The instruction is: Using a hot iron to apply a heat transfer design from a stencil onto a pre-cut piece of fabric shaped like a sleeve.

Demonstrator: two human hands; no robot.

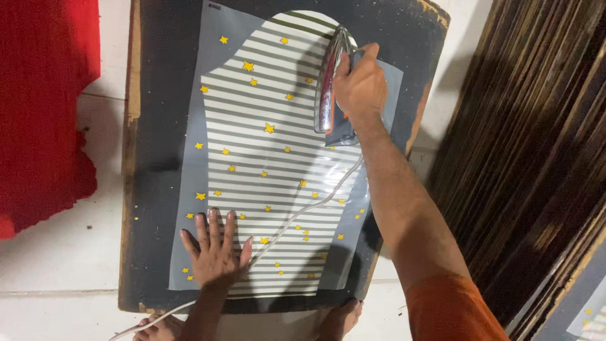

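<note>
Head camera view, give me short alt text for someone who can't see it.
Seen from above, a person's right hand grips a metal clothes iron tilted on its edge over a grey sheet printed with white stripes and yellow stars, while the left hand lies flat on the sheet's near end. The sheet lies on a dark board on a pale tiled floor.

A dark padded board (158,126) on the floor (57,252) carries a striped, starred sheet (265,164).
</note>
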